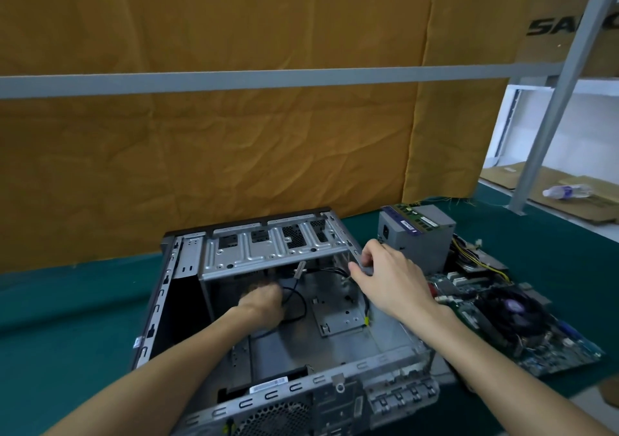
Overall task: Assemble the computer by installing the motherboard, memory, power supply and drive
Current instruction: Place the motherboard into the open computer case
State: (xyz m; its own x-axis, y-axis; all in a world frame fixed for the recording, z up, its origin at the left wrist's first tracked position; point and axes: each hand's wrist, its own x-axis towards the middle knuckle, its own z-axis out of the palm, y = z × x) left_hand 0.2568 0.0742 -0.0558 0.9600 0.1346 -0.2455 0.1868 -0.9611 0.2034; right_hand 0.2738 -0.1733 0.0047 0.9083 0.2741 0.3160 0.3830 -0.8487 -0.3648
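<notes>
An open grey computer case [395, 365] lies on its side on the green table, its inside bare metal with loose black cables [298, 301]. My left hand [263, 301] reaches inside the case, fingers curled among the black cables near the drive cage. My right hand [390, 278] grips the case's upper right edge beside the drive cage [268, 251]. To the right of the case stands the grey power supply [418, 241] with a green memory stick [415, 218] lying on top. The motherboard [522, 321] with its black fan lies flat at the right.
The green table cloth [67, 301] runs left and in front of the case. A brown cloth hangs behind, crossed by a grey rail [234, 82]. A slanted grey post [549, 117] stands at the right; beyond it a plastic bottle [566, 191] lies on cardboard.
</notes>
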